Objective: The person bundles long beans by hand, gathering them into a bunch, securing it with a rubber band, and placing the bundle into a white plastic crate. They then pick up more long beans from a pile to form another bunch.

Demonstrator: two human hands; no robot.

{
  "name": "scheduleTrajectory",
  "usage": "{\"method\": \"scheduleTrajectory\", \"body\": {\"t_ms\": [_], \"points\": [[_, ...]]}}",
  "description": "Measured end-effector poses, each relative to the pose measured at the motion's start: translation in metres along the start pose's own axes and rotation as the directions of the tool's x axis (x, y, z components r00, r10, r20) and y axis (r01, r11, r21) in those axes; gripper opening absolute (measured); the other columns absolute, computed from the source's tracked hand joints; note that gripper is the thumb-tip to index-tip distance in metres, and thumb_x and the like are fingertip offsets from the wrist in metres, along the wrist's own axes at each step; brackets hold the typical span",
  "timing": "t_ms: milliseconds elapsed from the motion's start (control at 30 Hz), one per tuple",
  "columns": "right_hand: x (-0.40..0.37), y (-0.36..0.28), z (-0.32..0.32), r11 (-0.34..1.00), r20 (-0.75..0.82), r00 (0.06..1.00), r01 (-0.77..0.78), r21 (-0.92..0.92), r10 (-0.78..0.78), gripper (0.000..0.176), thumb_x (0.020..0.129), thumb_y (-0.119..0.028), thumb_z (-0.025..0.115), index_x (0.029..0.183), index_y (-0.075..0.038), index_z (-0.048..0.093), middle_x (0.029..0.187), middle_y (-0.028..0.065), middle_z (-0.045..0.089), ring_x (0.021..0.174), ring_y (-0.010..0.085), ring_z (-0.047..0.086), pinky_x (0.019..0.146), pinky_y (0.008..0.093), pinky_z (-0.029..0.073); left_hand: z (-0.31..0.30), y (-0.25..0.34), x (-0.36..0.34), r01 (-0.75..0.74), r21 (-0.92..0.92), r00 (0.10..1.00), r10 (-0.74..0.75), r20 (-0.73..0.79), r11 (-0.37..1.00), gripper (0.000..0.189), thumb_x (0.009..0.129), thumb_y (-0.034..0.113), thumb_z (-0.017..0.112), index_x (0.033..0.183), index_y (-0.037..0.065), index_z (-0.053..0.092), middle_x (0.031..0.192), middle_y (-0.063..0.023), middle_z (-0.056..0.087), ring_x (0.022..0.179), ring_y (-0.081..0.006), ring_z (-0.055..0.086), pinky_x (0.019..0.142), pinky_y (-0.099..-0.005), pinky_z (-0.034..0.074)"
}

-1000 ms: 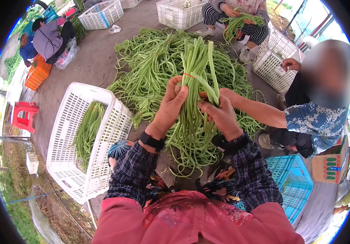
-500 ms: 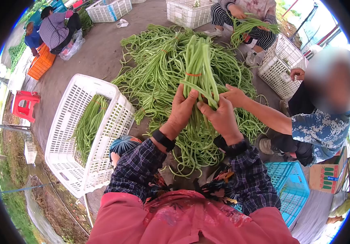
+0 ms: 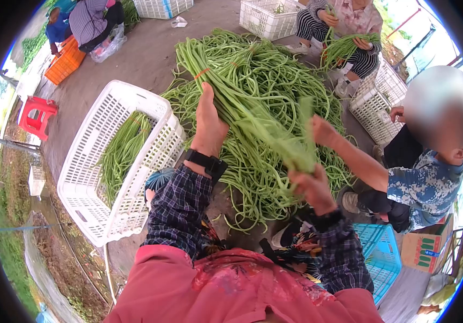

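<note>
A bundle of long green yard-long beans (image 3: 237, 105) is held slantwise in front of me, a red band (image 3: 202, 73) round its upper left end. My left hand (image 3: 210, 126) supports the bundle near the band, thumb up along its side and fingers partly hidden behind. At the lower right, my right hand (image 3: 316, 191) grips the tail ends, blurred by motion. Beneath lies a big heap of loose yard-long beans (image 3: 290, 81). Close to my right hand, a co-worker's hand (image 3: 324, 132) holds a blurred bean strand.
To my left stands a white crate (image 3: 89, 215) with beans (image 3: 126, 140) inside. A blue crate (image 3: 384, 264) and a cardboard box (image 3: 425, 250) sit at right. More white crates (image 3: 266, 21), an orange crate (image 3: 65, 60) and a red stool (image 3: 37, 117) are around. Other people crouch nearby.
The bundle has tilted from upright to slanting, its banded end now up and left. My right hand has moved down and right to the tails; my left hand has shifted left.
</note>
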State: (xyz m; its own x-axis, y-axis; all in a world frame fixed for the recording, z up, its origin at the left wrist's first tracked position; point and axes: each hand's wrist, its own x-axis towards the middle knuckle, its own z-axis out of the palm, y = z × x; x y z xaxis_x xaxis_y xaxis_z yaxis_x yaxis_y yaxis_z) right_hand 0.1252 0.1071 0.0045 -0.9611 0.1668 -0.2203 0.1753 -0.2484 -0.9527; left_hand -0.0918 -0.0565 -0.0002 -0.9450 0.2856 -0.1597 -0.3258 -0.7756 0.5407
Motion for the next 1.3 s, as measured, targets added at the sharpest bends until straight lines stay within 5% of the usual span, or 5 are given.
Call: {"method": "scheduleTrajectory", "body": {"t_ms": [167,533,900,967,1300], "points": [[-0.021,-0.022,-0.061,0.828,-0.296,0.934,0.322,0.459,-0.199,0.022,0.085,-0.02,0.053,0.101,-0.006,0.048,0.069,-0.0025,0.043,0.049,0.0058,0.036,0.043,0.0189,0.03,-0.005,0.01,-0.01,0.017,0.0,0.995,-0.017,0.094,1.0,0.042,0.096,0.039,0.036,0.108,0.002,0.051,0.1,-0.0131,0.059,0.09,-0.0282,0.058,0.081,-0.0427,0.049],[-0.048,-0.079,-0.064,0.621,-0.767,0.557,0.734,0.274,-0.32,0.01,0.093,-0.017,0.047,0.097,-0.008,0.046,0.073,-0.0001,0.042,0.065,0.0111,0.042,0.063,0.0269,0.04,-0.006,0.021,-0.029,0.038,0.007,0.976,-0.039,0.214,0.999,0.054,0.093,0.046,0.039,0.118,-0.001,0.047,0.112,-0.0155,0.057,0.1,-0.0289,0.055,0.09,-0.0411,0.045],[-0.002,-0.019,0.007,0.932,-0.011,0.934,0.356,0.073,-0.356,0.017,0.08,-0.004,0.061,0.094,-0.006,0.052,0.078,0.0024,0.054,0.068,0.01,0.051,0.06,0.0244,0.042,-0.003,-0.006,-0.05,0.158,0.163,0.928,-0.203,0.311,0.974,0.045,0.094,0.038,0.044,0.115,-0.001,0.049,0.104,-0.0139,0.06,0.087,-0.022,0.061,0.077,-0.0346,0.051],[0.003,-0.017,0.03,0.921,-0.02,0.973,0.211,-0.327,-0.23,0.018,0.077,-0.008,0.069,0.087,-0.005,0.056,0.077,-0.0019,0.055,0.07,0.0068,0.05,0.064,0.0223,0.043,-0.004,-0.011,-0.048,0.198,0.164,0.916,-0.242,0.32,0.966,0.044,0.094,0.037,0.044,0.114,-0.001,0.049,0.103,-0.0126,0.06,0.087,-0.0214,0.061,0.077,-0.0337,0.051],[0.038,0.006,0.059,0.92,-0.087,0.945,0.282,-0.272,-0.315,0.027,0.079,-0.003,0.065,0.103,0.0,0.054,0.086,0.0005,0.059,0.073,0.0063,0.053,0.067,0.0222,0.045,0.003,-0.02,-0.05,0.167,0.186,0.954,-0.206,0.218,0.968,0.037,0.095,0.033,0.042,0.115,0.002,0.048,0.104,-0.0091,0.058,0.091,-0.0182,0.059,0.079,-0.0337,0.05]]}}
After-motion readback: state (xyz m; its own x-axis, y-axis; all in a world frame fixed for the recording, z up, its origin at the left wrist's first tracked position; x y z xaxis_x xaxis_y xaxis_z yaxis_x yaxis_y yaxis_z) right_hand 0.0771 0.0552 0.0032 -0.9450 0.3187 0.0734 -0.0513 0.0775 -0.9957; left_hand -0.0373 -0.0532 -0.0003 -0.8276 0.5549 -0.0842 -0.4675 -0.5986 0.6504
